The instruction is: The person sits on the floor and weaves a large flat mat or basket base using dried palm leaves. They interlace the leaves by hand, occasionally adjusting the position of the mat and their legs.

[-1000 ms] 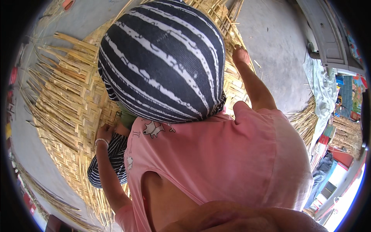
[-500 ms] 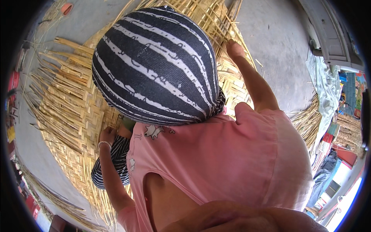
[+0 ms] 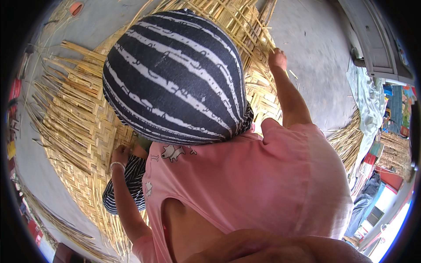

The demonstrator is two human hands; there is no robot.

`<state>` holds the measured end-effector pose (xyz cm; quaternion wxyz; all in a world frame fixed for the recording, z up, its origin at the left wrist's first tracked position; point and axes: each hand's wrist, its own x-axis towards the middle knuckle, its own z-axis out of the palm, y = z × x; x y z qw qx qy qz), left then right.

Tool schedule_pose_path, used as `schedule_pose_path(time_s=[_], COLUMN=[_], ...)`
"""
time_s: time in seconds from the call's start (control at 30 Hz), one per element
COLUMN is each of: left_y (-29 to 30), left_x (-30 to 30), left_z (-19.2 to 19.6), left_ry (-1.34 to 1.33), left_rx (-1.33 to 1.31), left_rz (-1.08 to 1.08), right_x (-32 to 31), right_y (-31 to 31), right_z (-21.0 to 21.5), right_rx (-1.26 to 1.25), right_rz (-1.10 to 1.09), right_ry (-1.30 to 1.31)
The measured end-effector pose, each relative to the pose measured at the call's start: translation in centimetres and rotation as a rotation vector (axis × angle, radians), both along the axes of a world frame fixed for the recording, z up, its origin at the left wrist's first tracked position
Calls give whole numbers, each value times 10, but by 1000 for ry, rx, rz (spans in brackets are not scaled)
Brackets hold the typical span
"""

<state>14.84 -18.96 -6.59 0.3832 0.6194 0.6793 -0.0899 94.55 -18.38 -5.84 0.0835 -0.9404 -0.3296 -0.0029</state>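
Observation:
A wide woven mat (image 3: 94,120) of flat, straw-coloured split strips lies on the floor beneath me, in a slanting weave. At its right edge my right hand (image 3: 277,59) is closed around a thin strip (image 3: 266,34) that runs up and away from it. My left hand (image 3: 119,154), with a pale bracelet at the wrist, rests low against the woven surface; its fingers are dark and partly hidden. My knee in black-and-white striped cloth (image 3: 175,79) covers the middle of the mat. Long loose strip ends (image 3: 70,98) stick out along the left side.
Bundles of loose strips lie at the right (image 3: 348,147) and at the lower left (image 3: 66,225). A pale plastic sheet (image 3: 368,105) hangs on the right, near a grey door panel (image 3: 386,44). An orange-red object (image 3: 76,8) sits on the grey floor at the upper left.
My right hand has moved a little to the right and nearer, away from the strips at the mat's edge. The left hand has barely shifted.

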Motion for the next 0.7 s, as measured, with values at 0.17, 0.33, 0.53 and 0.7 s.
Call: schedule_pose_path(time_s=[0.17, 0.33, 0.53, 0.7], left_y=[-3, 2, -6, 5], left_x=[-3, 8, -5, 7], left_z=[-3, 11, -3, 17], left_ry=[25, -4, -58, -128], left_rx=[17, -17, 69, 90], left_rz=[1, 12, 35, 34], right_x=[31, 39, 51, 2], right_y=[-33, -44, -28, 35], right_z=[6, 18, 32, 83], right_rx=[-384, -458, -122, 123], right_rz=[-315, -217, -152, 268], right_ry=[201, 114, 38, -106])
